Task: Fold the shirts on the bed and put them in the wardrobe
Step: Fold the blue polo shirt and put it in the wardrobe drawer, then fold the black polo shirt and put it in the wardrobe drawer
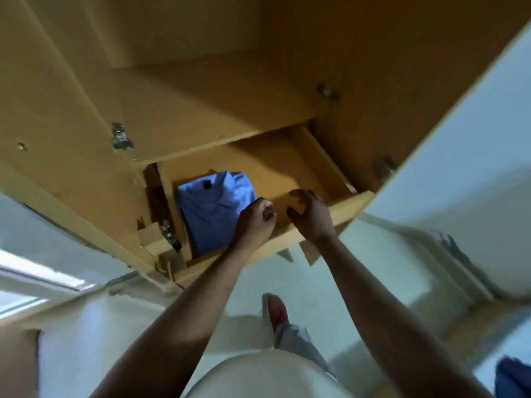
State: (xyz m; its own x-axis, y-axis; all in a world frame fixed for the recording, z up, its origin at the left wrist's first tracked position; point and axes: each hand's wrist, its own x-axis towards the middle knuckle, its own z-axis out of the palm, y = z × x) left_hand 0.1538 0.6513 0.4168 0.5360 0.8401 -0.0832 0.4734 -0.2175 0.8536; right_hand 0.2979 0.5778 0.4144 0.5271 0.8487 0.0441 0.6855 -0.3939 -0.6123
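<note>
Shirt point(212, 208), blue and folded, lying in left part of open drawer point(344, 203) of wardrobe point(201, 110). Left hand point(254, 222) at shirt's right edge, fingers point(265, 209) clenched, holding nothing. Right hand point(310, 216) over drawer, fingers loose, released.

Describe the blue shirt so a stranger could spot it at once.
Find the open wooden wardrobe; under its shelf a drawer is pulled out. The shirt lies folded in the drawer's left part, with the left hand at its right edge. It is the only cloth in the drawer, light blue against bare brown wood.
</note>
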